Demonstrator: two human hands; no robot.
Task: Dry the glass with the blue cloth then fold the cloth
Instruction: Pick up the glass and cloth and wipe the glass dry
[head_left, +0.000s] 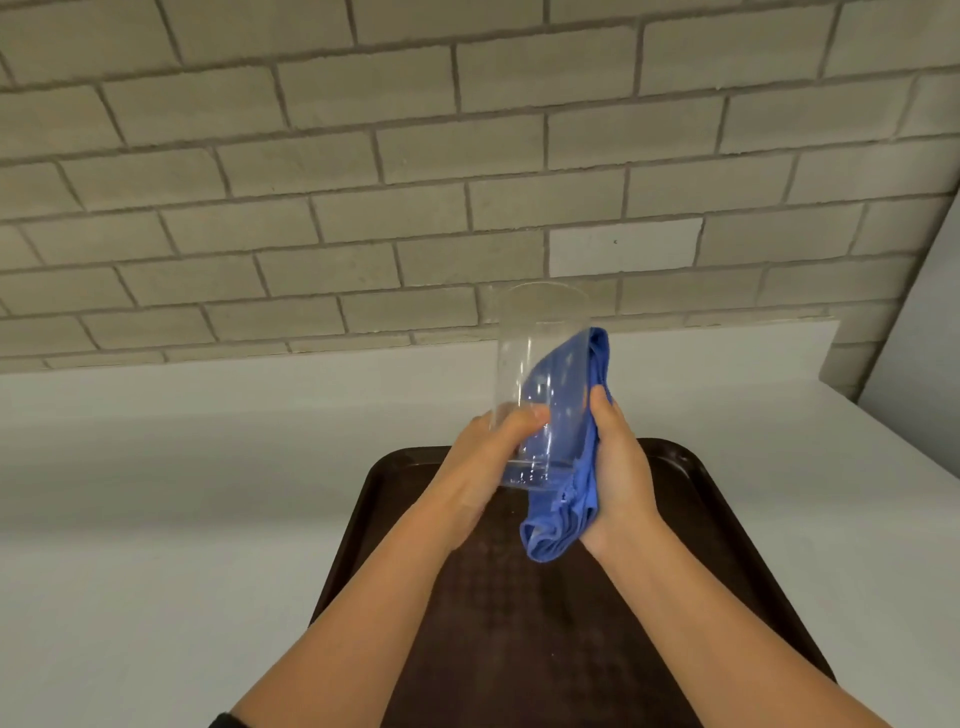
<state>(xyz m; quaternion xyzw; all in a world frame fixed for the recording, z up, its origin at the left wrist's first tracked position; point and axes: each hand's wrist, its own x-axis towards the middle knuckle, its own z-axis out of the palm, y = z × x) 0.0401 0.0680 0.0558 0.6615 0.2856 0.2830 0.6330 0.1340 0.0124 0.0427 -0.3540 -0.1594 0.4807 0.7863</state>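
A tall clear glass (532, 343) is held upright above the tray, mouth up. My left hand (485, 462) grips its lower part from the left, thumb across the front. The blue cloth (566, 467) is bunched against the glass's right side, part of it showing through the glass wall. My right hand (621, 467) is closed on the cloth and presses it to the glass, thumb pointing up. A loose end of the cloth hangs below the glass's base.
A dark brown tray (519, 623) lies on the white counter (182, 493) under my arms. A grey brick wall (363, 182) rises behind the counter, with a white wall panel (924, 338) at the right.
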